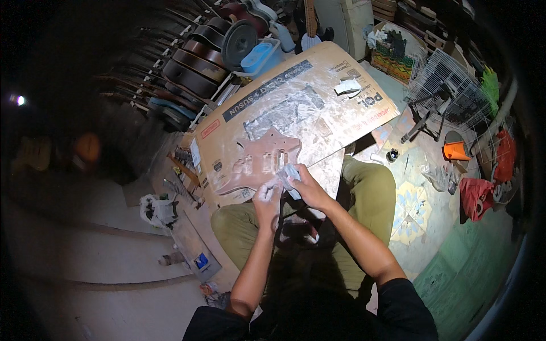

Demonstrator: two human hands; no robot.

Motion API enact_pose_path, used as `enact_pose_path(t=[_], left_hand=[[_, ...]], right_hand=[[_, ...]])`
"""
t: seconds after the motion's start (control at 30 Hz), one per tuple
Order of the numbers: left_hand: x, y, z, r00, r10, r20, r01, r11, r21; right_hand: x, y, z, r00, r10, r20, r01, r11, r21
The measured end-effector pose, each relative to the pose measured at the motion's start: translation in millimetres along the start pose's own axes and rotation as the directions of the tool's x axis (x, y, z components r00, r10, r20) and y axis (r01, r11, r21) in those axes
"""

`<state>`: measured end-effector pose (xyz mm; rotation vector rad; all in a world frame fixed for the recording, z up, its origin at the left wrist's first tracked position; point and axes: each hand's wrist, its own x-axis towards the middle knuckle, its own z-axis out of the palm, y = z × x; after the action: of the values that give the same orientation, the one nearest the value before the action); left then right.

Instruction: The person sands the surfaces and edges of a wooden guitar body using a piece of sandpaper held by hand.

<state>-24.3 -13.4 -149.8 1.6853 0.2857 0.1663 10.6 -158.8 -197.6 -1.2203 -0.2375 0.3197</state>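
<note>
A bare reddish-brown electric guitar body (259, 149), with pointed horns and routed cavities, lies flat on a dusty cardboard sheet (355, 133). At its near right edge, above my lap, my right hand (310, 190) grips a grey-blue piece of sandpaper (291, 175) that looks folded. My left hand (267, 198) is closed against the left side of the same piece, its fingers curled and coated in pale dust. The left fingertips are partly hidden. Pale dust also covers much of the cardboard.
A crumpled white piece (348, 87) lies on the cardboard. Several guitars (196, 71) stand racked at the far left, beside a blue tub (261, 57). A wire cage (446, 85), a black tripod (429, 116) and a red bag (476, 198) are on the right.
</note>
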Motion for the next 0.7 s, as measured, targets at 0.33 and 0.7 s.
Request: enact_pose_path(t=[0.33,0.7], left_hand=[[12.5,-28.8,-25.8,0.965,-0.198,0.17,0.242,0.92,-0.308],[21.2,-49.5,-42.1,0.932,-0.236,0.277,0.308,0.916,-0.257]], right_hand=[[-6.1,6.7,11.0,0.992,-0.121,0.033,0.121,0.859,-0.497],[-4.9,9.4,11.2,0.998,-0.06,-0.016,0.046,0.895,-0.443]])
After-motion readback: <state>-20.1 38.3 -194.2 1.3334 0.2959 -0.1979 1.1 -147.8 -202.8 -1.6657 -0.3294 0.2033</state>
